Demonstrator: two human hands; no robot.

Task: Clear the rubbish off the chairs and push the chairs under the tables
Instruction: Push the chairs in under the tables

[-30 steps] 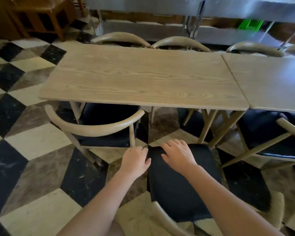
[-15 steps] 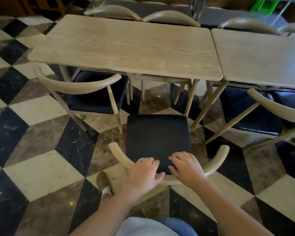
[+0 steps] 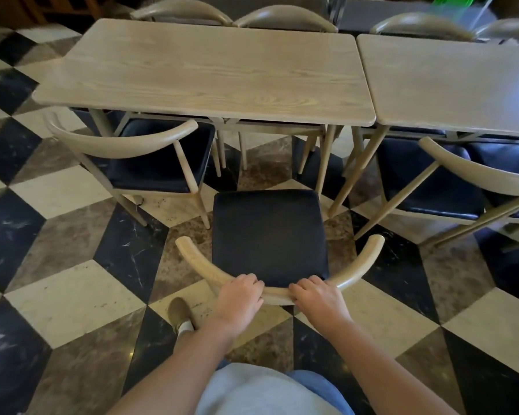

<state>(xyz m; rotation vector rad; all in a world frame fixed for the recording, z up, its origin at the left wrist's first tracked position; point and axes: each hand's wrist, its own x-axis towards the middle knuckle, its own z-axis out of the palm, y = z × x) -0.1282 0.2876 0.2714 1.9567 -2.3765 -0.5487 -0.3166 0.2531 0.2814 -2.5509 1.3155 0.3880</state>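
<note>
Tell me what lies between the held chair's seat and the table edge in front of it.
Only bare checkered floor in the head view, between the seat and the table; no rubbish. Both hands, left and right, grip the backrest.

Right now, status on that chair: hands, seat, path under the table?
Left hand and right hand both on the chair backrest. Seat bare, chair not yet under the table. Table leg close on the right.
</note>
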